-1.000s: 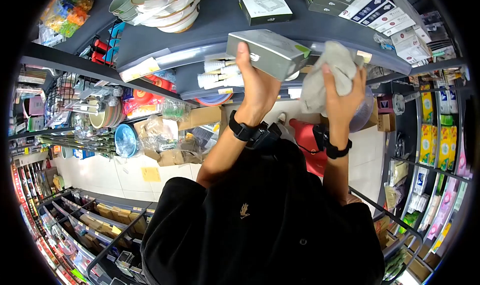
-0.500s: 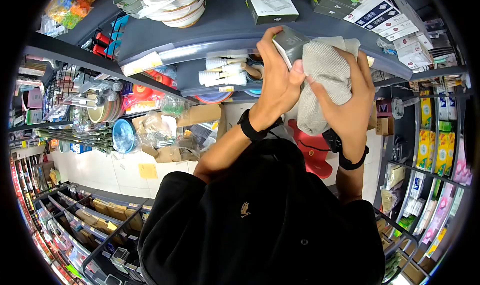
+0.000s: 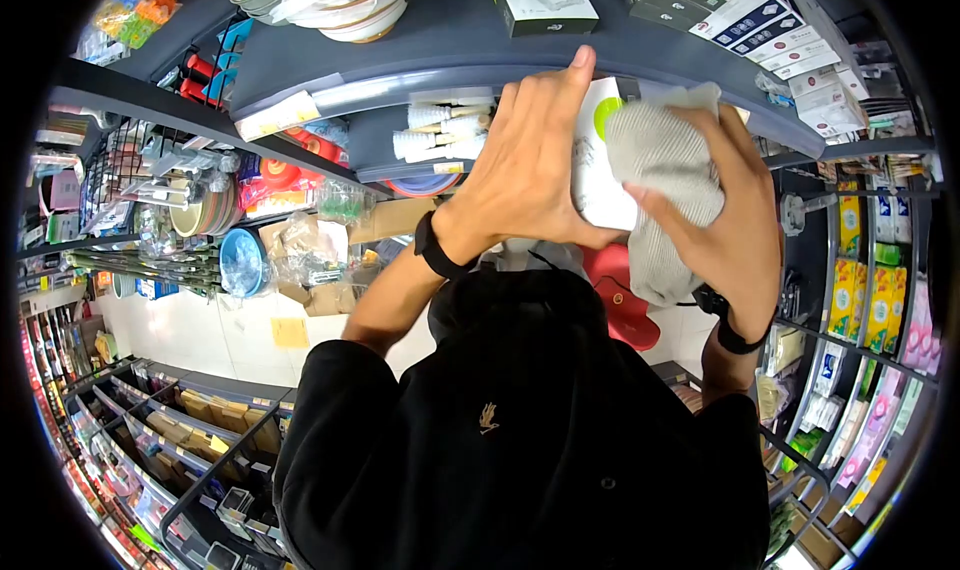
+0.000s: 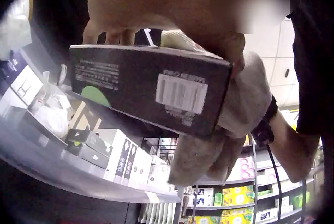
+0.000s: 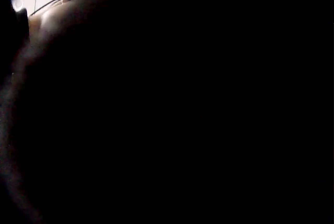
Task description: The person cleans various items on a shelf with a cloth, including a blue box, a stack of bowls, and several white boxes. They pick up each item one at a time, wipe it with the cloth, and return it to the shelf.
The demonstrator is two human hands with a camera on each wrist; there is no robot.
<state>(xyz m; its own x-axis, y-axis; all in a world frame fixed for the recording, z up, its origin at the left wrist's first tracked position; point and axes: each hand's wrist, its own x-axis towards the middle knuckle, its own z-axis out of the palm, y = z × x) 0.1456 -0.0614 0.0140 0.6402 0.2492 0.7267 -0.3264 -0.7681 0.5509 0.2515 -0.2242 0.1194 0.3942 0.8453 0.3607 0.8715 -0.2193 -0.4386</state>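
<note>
In the head view my left hand [image 3: 530,160] grips a small carton [image 3: 597,170] by its edges, its white face with a green spot turned up. The left wrist view shows the dark side of this box [image 4: 130,86], with a barcode label and a green patch. My right hand [image 3: 735,215] holds a crumpled grey cloth [image 3: 665,155] against the box's right side. In the left wrist view the cloth [image 4: 242,99] hangs over the box's end. Nearly all of the right wrist view is dark, so the right fingers' contact is hidden there.
On the shelf [image 3: 440,55] ahead stand stacked bowls [image 3: 365,15], a similar box [image 3: 545,0] and a row of cartons [image 3: 770,25]. White brushes [image 3: 440,130] lie on the lower shelf. A red stool [image 3: 625,305] is below, near my body.
My left hand has turned the box from its grey side to its white face. My right hand has brought the cloth over from the right onto the box, and both hands have come lower.
</note>
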